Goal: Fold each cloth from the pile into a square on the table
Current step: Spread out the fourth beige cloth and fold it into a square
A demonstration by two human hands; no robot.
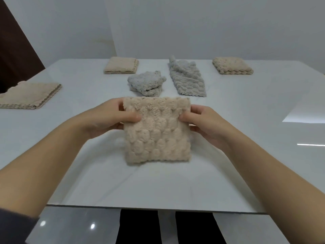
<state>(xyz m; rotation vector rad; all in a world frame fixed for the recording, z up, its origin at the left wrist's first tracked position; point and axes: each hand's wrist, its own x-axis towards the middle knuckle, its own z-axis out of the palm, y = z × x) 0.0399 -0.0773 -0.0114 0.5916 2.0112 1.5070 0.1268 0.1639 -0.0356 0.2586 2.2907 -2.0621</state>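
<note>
A fluffy beige cloth, folded into a square, is held up over the white table in front of me. My left hand pinches its left edge with the thumb on the front. My right hand pinches the right edge the same way. The cloth's lower edge hangs near the table top; I cannot tell whether it touches. Behind it lie a crumpled grey cloth and a longer grey cloth stretched out flat.
Three folded beige cloths lie around the table: one at the left edge, one at the far middle, one at the far right. A dark door stands at the left. The table's near edge is just below my forearms.
</note>
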